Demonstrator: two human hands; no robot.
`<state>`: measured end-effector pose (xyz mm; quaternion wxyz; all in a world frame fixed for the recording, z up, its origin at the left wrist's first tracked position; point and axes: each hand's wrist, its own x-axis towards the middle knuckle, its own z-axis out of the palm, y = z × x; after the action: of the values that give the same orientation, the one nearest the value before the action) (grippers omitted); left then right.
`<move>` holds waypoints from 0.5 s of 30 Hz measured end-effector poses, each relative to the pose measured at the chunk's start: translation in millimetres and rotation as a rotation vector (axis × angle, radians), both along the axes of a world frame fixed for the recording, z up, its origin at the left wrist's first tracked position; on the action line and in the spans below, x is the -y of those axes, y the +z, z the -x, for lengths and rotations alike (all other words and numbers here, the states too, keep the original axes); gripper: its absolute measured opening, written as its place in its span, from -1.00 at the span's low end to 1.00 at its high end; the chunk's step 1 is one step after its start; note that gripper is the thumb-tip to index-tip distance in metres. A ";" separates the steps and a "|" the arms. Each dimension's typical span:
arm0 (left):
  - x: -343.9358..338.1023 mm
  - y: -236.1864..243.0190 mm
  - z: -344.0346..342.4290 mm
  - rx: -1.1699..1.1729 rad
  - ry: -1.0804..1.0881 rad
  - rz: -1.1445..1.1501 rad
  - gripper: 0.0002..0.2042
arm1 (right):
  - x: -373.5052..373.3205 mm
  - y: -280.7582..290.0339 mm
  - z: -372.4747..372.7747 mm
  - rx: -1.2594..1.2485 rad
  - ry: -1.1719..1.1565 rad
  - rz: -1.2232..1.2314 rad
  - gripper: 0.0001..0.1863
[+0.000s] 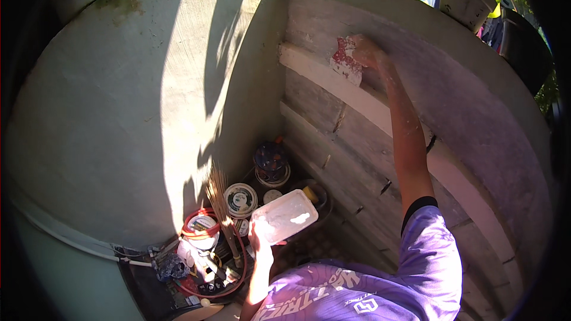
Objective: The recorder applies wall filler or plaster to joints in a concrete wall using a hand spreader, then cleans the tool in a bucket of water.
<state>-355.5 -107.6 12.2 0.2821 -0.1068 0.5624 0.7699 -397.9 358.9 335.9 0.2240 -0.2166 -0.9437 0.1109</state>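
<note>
My right hand (367,52) grips a red putty knife (345,53) smeared with white, pressed to the grey concrete wall (467,95) at upper right, just above a pale protruding ledge (315,68). My left hand (260,235) is closed on the near left edge of a white rectangular plastic tray (284,220) with some white paste (302,218) in it, held out low in the middle of the view.
The left wall (107,119) meets the ledged wall at a corner. Below stand several tubs (241,199), a dark patterned container (270,160), a bristle broom (217,187) and a red hose (241,264). Potted plants (467,0) line the wall top; a pipe (77,241) runs at lower left.
</note>
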 end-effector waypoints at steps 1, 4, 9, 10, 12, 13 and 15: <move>-0.3 -3.2 -1.1 -0.067 0.013 -0.051 -0.54 | 0.5 -0.2 -1.2 -0.014 -0.028 0.005 -0.65; -3.2 -11.2 -4.3 0.006 0.034 -0.083 -0.53 | 5.1 2.1 -5.2 -0.013 -0.004 0.053 -0.65; -5.0 -8.9 -5.4 -0.020 -0.027 -0.120 -0.53 | 14.9 8.8 -18.5 -0.033 -0.019 0.134 -0.65; -5.1 -7.0 -7.1 -0.033 -0.011 -0.128 -0.53 | 16.7 9.1 -20.1 -0.054 -0.049 0.074 -0.66; -6.0 -3.0 -12.0 -0.101 -0.053 -0.199 -0.50 | 20.0 8.3 -21.2 -0.048 -0.016 0.097 -0.67; -6.5 -1.3 -13.0 -0.079 -0.028 -0.161 -0.50 | 21.8 7.0 -20.4 -0.067 -0.054 0.105 -0.67; -7.3 1.8 -15.1 -0.112 -0.086 -0.191 -0.49 | 25.1 4.3 -16.1 -0.021 -0.051 0.008 -0.66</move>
<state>-340.5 -100.3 14.0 0.2918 -0.0122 0.5056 0.8119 -381.9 333.8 340.3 0.2357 -0.2402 -0.9351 0.1112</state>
